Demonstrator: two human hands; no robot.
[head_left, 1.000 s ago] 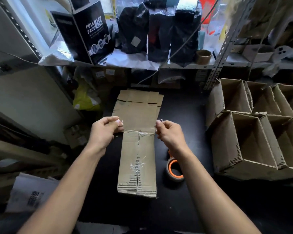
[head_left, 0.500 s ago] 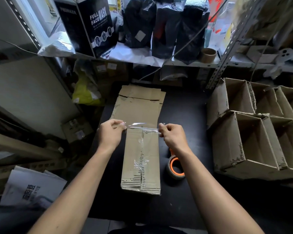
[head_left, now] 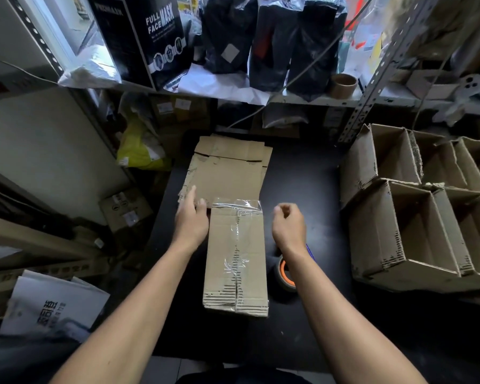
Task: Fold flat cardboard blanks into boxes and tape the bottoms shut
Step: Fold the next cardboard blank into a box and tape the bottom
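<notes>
the clear tape [head_left: 236, 204] across the box [head_left: 236, 256] end is best pressed flat now, since left hand [head_left: 191, 220] is spread, right hand [head_left: 288, 224] loosely curled, nothing pinched

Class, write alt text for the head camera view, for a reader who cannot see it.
A cardboard box with clear tape along its seam and far edge stands on a black table, with the left hand and right hand on either side, holding nothing. Flat blanks lie behind; finished boxes stand right.

Dim, window-lit top-left, wide-angle edge distortion
</notes>
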